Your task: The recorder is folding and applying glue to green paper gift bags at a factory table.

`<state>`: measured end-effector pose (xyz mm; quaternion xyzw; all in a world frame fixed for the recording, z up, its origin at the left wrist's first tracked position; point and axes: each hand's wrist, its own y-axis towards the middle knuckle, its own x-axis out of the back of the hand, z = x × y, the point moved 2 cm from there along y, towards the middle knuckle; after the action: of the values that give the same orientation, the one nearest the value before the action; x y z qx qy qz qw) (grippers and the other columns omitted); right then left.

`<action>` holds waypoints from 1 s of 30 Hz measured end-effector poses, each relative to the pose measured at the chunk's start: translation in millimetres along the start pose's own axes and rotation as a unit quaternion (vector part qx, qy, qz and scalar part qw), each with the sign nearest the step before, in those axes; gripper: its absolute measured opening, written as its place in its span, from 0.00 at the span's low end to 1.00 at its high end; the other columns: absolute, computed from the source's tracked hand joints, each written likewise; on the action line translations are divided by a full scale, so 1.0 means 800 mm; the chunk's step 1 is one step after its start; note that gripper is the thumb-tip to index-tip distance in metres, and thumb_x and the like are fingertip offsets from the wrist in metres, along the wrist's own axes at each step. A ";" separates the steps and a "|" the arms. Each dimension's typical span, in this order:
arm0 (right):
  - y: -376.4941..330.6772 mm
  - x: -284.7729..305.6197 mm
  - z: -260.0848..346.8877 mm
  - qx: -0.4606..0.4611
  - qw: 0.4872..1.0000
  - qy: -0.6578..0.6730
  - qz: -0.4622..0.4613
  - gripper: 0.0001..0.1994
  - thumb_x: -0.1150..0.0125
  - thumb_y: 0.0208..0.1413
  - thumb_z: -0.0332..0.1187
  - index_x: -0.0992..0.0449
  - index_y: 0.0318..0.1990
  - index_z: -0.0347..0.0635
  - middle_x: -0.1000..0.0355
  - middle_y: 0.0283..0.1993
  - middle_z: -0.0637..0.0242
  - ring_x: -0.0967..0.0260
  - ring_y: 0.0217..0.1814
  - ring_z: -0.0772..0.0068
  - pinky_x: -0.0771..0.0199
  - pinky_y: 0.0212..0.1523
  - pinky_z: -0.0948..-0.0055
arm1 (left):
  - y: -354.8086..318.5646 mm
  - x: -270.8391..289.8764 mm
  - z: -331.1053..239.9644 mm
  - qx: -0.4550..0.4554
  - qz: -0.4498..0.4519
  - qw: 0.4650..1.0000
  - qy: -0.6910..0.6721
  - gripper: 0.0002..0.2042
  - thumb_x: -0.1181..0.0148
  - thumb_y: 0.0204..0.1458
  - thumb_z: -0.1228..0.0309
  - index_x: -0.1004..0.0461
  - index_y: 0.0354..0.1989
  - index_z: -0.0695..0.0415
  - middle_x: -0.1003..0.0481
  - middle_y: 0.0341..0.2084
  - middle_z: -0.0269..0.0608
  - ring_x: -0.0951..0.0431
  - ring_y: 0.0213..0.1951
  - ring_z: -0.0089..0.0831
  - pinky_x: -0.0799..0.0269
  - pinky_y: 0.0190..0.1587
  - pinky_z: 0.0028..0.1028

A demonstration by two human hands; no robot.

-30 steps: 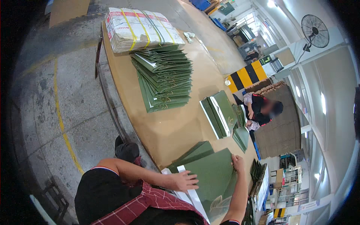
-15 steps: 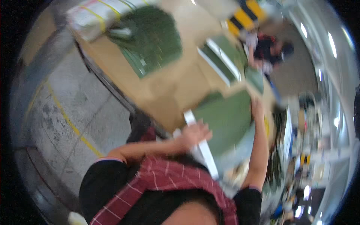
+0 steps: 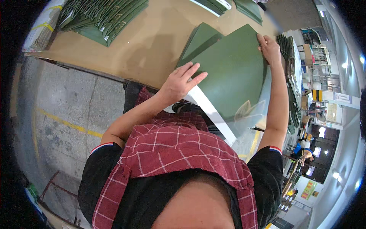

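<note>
A large green sheet [image 3: 232, 68] with a curved right edge lies at a tilt before me. Along its near-left edge runs a white strip [image 3: 215, 114], and a clear panel with a pale leaf-like outline [image 3: 247, 110] is at its lower end. My left hand [image 3: 182, 80] rests at the upper end of the strip, fingers spread over the sheet's left edge. At the upper right edge, my right hand [image 3: 270, 49] grips the sheet, some fingertips hidden. Another green piece [image 3: 201, 36] shows behind its upper left side.
On the brown table [image 3: 160, 26], folded green pieces [image 3: 110, 19] are fanned out at the far left, beside a strapped bundle [image 3: 40, 36]. More green pieces [image 3: 211, 5] lie at the far edge. A dark green stack [image 3: 291, 84] stands right of my right arm.
The view has turned and steadied. My left hand now sits at the white strip's upper end instead of farther along it. My right hand stays on the sheet's right edge.
</note>
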<state>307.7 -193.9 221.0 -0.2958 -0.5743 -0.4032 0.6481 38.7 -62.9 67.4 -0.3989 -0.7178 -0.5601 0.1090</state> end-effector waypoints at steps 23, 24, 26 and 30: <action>-0.029 -0.201 0.130 0.586 0.800 0.049 0.118 0.11 0.46 0.50 0.39 0.27 0.25 0.40 0.30 0.26 0.64 0.33 0.32 0.64 0.35 0.36 0.68 | -0.079 -0.005 0.026 0.305 0.029 0.903 -0.301 0.22 0.42 0.41 0.74 0.32 0.49 0.49 0.35 0.50 0.54 0.32 0.49 0.45 0.34 0.48 0.30; -0.027 -0.206 0.131 0.584 0.805 0.055 0.088 0.12 0.46 0.50 0.38 0.28 0.22 0.40 0.32 0.23 0.64 0.34 0.28 0.64 0.36 0.33 0.69 | -0.080 -0.007 0.027 0.308 0.028 0.903 -0.297 0.22 0.42 0.41 0.74 0.32 0.49 0.49 0.35 0.50 0.54 0.32 0.49 0.45 0.34 0.48 0.30; -0.024 -0.211 0.132 0.585 0.807 0.063 0.057 0.13 0.46 0.50 0.38 0.29 0.19 0.41 0.33 0.19 0.65 0.35 0.25 0.64 0.36 0.31 0.70 | -0.081 -0.010 0.028 0.315 0.015 0.894 -0.317 0.22 0.43 0.41 0.76 0.33 0.50 0.51 0.37 0.51 0.54 0.33 0.51 0.44 0.36 0.50 0.31; -0.021 -0.217 0.132 0.601 0.795 0.075 0.004 0.15 0.44 0.48 0.39 0.32 0.14 0.43 0.37 0.14 0.67 0.37 0.19 0.66 0.38 0.24 0.70 | -0.074 0.008 0.033 0.302 0.087 0.896 -0.313 0.26 0.43 0.41 0.75 0.37 0.53 0.51 0.39 0.53 0.55 0.37 0.54 0.43 0.40 0.53 0.31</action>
<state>237.2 -81.0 66.4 0.1821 -0.6497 0.0054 0.7380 1.2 -39.5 19.4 -0.5619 -0.8122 -0.1508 0.0422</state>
